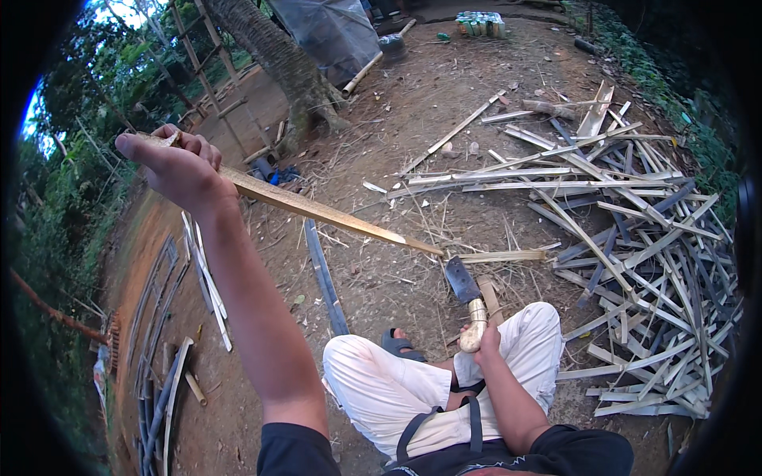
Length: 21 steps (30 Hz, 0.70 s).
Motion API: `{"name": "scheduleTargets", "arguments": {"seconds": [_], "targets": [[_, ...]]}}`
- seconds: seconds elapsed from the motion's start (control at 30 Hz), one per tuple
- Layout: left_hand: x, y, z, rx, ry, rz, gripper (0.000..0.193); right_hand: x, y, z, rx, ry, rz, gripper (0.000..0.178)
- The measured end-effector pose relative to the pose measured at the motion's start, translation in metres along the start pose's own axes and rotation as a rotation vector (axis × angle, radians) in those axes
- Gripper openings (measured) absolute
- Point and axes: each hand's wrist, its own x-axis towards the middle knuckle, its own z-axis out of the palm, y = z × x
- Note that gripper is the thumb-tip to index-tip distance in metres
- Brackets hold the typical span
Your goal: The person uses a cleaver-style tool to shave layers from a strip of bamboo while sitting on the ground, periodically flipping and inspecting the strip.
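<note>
My left hand [178, 163] is raised at the upper left, its fingers closed round the upper end of a long split bamboo strip [317, 211]. The strip slants down to the right, and its lower end is close to the tip of a machete; whether they touch, I cannot tell. Above my bent knee, my right hand [489, 346] is closed on the machete [463, 282], which has a short, wide dark blade and a pale handle with bindings. A flat brown piece of wood [490, 299] shows just behind the handle.
A large tangled pile of split bamboo [635, 230] spreads over the ground at the right. One dark bamboo slat [325, 278] lies left of my knee. Dark poles [159, 404] lie at the lower left. A tree trunk [274, 67] and a plastic sheet [329, 36] stand farther off.
</note>
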Motion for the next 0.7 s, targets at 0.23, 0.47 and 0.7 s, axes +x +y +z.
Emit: {"name": "scheduleTargets", "arguments": {"seconds": [0.23,0.47,0.7], "targets": [[0.004,-0.003,-0.017,0.03,0.017,-0.016,0.067,-0.029,-0.036,0.03,-0.119,-0.265,0.312,0.068],[0.006,-0.003,-0.012,0.016,0.024,-0.015,0.067,0.01,-0.026,0.013,-0.103,-0.321,0.335,0.038],[0.007,-0.006,-0.008,0.012,0.009,0.008,0.069,0.022,-0.026,0.011,-0.106,-0.296,0.429,0.038]]}}
